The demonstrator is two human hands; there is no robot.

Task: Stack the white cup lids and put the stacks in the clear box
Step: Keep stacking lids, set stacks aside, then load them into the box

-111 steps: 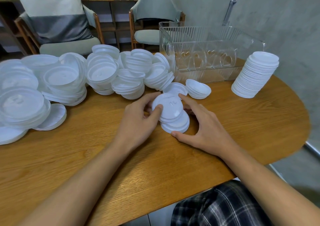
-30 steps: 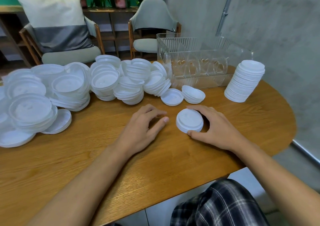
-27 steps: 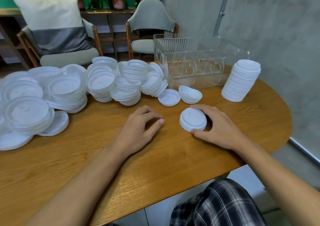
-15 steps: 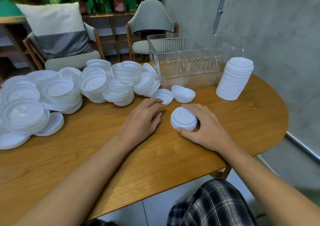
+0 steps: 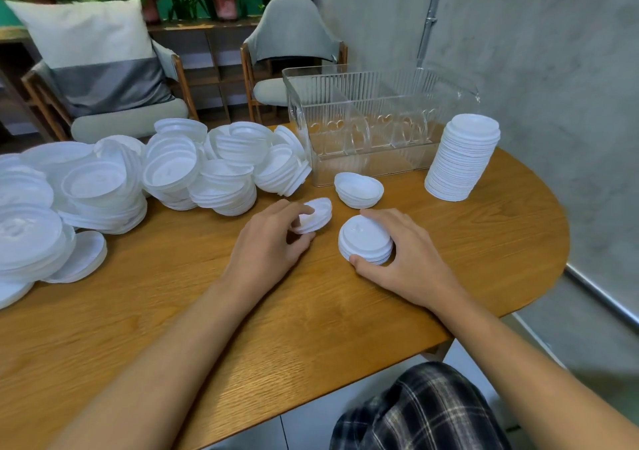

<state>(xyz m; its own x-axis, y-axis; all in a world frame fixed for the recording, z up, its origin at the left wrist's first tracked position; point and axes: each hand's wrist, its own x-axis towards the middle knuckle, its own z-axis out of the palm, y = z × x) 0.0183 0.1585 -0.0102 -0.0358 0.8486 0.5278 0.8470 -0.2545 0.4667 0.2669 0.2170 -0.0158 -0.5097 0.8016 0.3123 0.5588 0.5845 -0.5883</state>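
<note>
Left hand [image 5: 271,245] pinches one white lid [image 5: 314,216] by its rim between thumb and fingers. The lid is tilted, probably lifted so it can go onto the stack alongside. Right hand [image 5: 415,259] is curled round a small lid stack [image 5: 364,238], thumb on the near side and fingers round the far side. The stack sits dome-up on the bench [image 5: 311,311], and the grip looks meant to steady and square it for the next lid. A few nested lids [image 5: 359,188] lie upturned just in front of the clear box [image 5: 345,104]. The box is at the back and seems to hold no lids. A tall lid stack [image 5: 461,159] stands beside its right end, not inside. The loose lid heap [image 5: 173,173] to the left is unsorted.
</note>
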